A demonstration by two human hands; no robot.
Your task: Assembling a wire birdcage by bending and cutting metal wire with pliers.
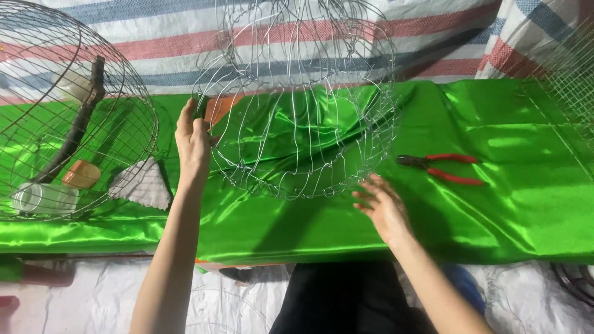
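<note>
A round dome-shaped wire cage frame (297, 99) of thin silver wire stands on shiny green cloth (507, 204) in the middle. My left hand (192, 145) grips the frame's lower rim on its left side. My right hand (383, 207) lies flat on the cloth just below the frame's right lower edge, fingers spread, holding nothing. Red-handled pliers (442, 167) lie on the cloth to the right of the frame, apart from both hands.
At the left stands a finished round wire cage (133, 93) holding a dark branch perch (77, 124), an orange cup (80, 174) and a clear cup (40, 198). A white cloth (143, 184) lies beside it. Wire mesh (572, 80) leans at far right. Striped tarp (433, 31) behind.
</note>
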